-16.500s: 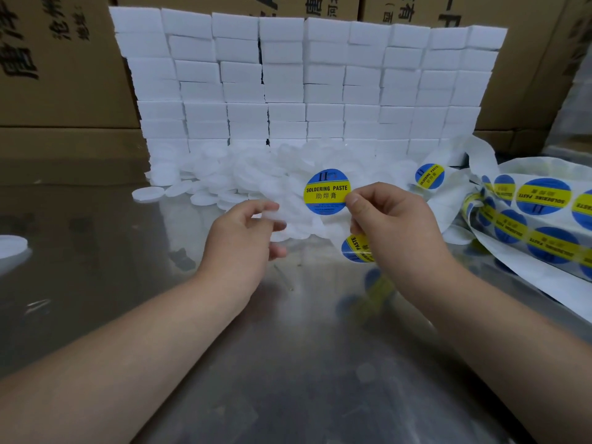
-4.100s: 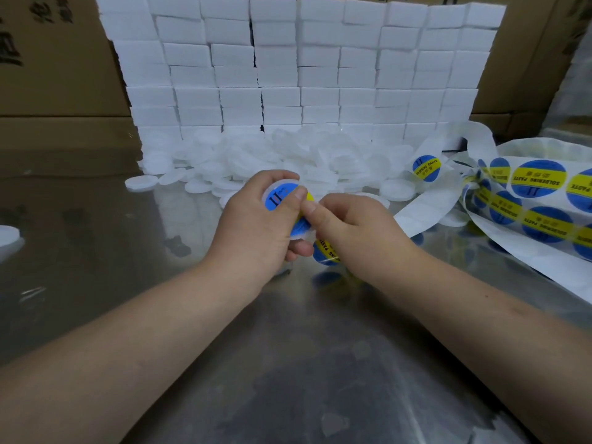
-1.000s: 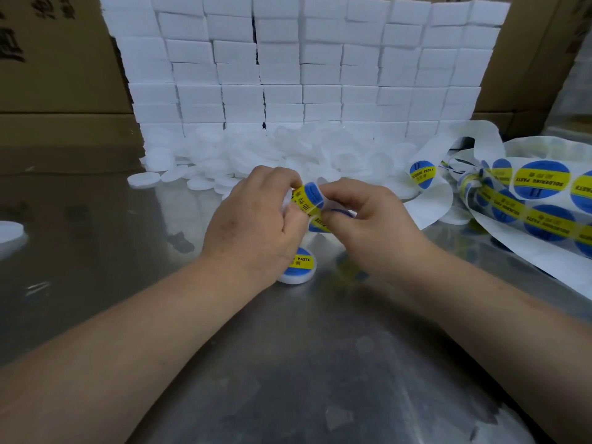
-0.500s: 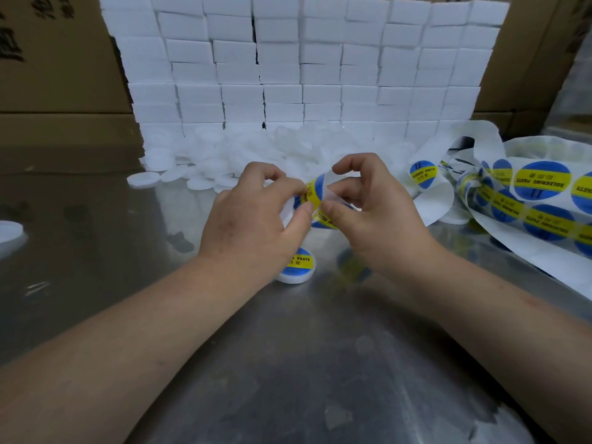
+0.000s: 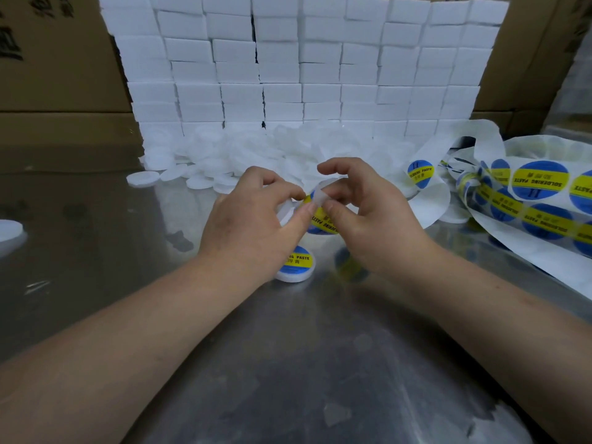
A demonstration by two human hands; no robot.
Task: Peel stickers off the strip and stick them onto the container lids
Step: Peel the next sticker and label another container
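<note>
Two hands meet over the metal table [image 5: 288, 363]. The left hand [image 5: 253, 225] and right hand [image 5: 371, 225] both pinch one blue-yellow sticker [image 5: 322, 221] between thumb and fingertips, its pale backing curling up. A plain lid [image 5: 286, 210] is tucked under the left fingers. A labelled lid [image 5: 296, 265] lies on the table just below. The sticker strip [image 5: 528, 203] is heaped at right. A lid pile [image 5: 272, 149] sits behind, against stacked white boxes [image 5: 304, 59].

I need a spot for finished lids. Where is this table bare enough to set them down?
Bare metal table lies between the forearms, nearer than the labelled lid, and left of the left hand up to the lone lid. Crowded: the loose lid heap behind, the sticker strip on the right.
</note>
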